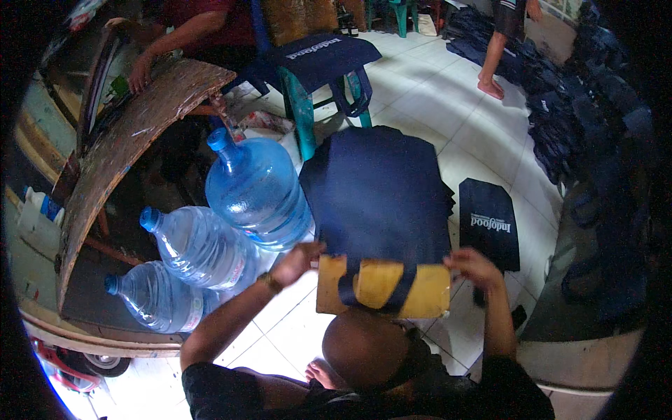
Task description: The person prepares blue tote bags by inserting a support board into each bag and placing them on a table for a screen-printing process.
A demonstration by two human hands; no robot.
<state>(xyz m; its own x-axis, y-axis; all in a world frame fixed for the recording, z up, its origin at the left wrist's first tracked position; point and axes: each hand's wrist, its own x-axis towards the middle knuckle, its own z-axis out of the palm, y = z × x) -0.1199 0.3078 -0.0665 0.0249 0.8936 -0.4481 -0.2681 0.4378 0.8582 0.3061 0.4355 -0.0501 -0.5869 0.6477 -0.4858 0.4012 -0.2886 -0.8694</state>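
Observation:
A dark blue fabric bag [388, 205] lies flat in front of me, on top of a stack of similar fabric pieces. Its two handle straps [400, 289] loop toward me over a worn yellow board [373, 281]. My left hand [299, 263] pinches the near left corner of the bag. At the near right corner, the fingers of my right hand [475, 266] grip the edge. The near edge between my hands looks blurred. What supports the stack is hidden beneath it.
Three large water bottles [257, 194] stand on the left, beside a worn wooden table [142, 121] where another person's arm [184, 37] rests. A printed bag [488, 223] lies right; another [325, 55] covers a green stool [296, 110]. Dark fabric heaps [556, 121] line the right; someone's foot [491, 88] is nearby.

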